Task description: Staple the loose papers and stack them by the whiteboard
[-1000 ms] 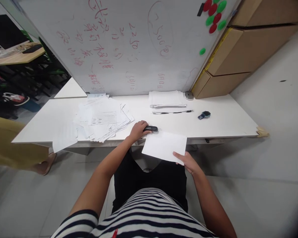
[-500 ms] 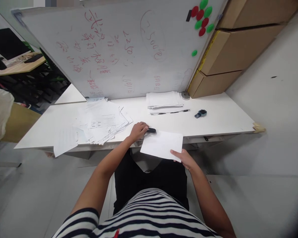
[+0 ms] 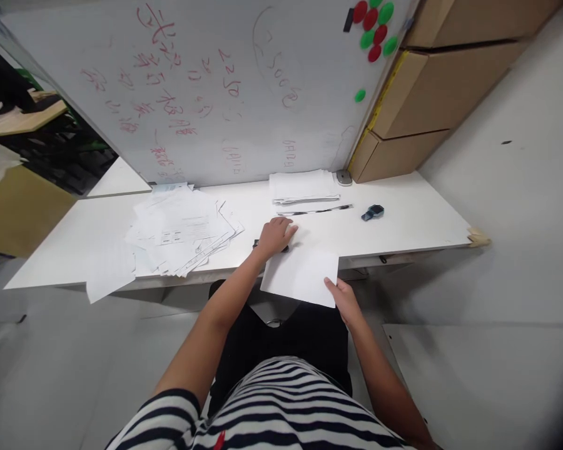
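Note:
My left hand (image 3: pixel 276 234) lies palm down over a small black oblong device (image 3: pixel 258 244) near the white desk's (image 3: pixel 403 234) front edge, its fingers curved over the device. Only the device's ends show. Right beside it is a white sheet of paper (image 3: pixel 300 274), its far corner on the desk next to the device and the rest hanging past the edge. My right hand (image 3: pixel 340 297) pinches the sheet's near right corner.
A loose pile of printed papers (image 3: pixel 182 228) spreads on the desk's left; a neat stack (image 3: pixel 303 186), a thin dark strip (image 3: pixel 316 210), a small blue-black gadget (image 3: pixel 373 213) and a mouse (image 3: pixel 343 178) lie behind. A whiteboard (image 3: pixel 216 94) and cardboard boxes (image 3: pixel 417 106) stand at the back.
My left hand has slid right and now covers the black device instead of gripping its left end. The sheet has shifted slightly left. The view has turned a little.

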{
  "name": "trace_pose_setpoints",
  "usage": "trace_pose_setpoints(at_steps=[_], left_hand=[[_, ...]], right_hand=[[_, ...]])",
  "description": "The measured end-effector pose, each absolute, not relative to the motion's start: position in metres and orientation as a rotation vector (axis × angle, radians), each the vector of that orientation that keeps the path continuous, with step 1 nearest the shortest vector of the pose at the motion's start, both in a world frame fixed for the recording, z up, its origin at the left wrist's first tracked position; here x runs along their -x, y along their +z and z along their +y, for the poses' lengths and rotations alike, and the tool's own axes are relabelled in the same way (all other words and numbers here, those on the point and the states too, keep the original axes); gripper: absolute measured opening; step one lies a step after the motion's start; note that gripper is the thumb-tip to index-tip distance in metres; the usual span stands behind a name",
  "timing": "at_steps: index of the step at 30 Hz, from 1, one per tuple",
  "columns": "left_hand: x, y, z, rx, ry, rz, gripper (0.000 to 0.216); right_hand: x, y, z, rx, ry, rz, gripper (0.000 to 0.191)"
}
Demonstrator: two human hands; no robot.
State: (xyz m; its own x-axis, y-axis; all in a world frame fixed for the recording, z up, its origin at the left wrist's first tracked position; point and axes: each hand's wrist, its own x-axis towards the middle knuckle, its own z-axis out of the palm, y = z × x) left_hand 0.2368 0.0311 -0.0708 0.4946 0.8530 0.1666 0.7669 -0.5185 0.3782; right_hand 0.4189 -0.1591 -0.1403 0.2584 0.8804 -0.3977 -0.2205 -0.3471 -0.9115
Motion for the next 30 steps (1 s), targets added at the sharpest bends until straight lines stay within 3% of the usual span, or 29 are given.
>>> trace_pose_setpoints(at_steps=[13, 17, 21, 27, 30], left_hand=[[-0.248, -0.091, 0.029, -2.660, 0.282, 1.458, 0.055], [-0.246, -0.088, 0.029, -2.620, 0.300, 1.466, 0.054], [-0.240, -0.081, 0.033, -2.357, 0.496, 1.474, 0.051], [-0.216, -0.066, 0.029, -1.914, 1.155, 1.448, 0.052], [-0.189, -0.068, 0.021, -2.004, 1.170, 1.420, 0.044]], right_hand=[[-0.387, -0.139, -0.173, 1.624, 0.958, -0.616, 0.049], [-0.376, -0.140, -0.175, 1.639, 0.981, -0.651, 0.051], [-0.374, -0.138, -0.178, 1.745, 1.018, -0.855, 0.053], [-0.385, -0.136, -0.176, 1.893, 0.969, -1.040, 0.044], [-0.391, -0.127, -0.175, 1.784, 1.037, -0.903, 0.039]])
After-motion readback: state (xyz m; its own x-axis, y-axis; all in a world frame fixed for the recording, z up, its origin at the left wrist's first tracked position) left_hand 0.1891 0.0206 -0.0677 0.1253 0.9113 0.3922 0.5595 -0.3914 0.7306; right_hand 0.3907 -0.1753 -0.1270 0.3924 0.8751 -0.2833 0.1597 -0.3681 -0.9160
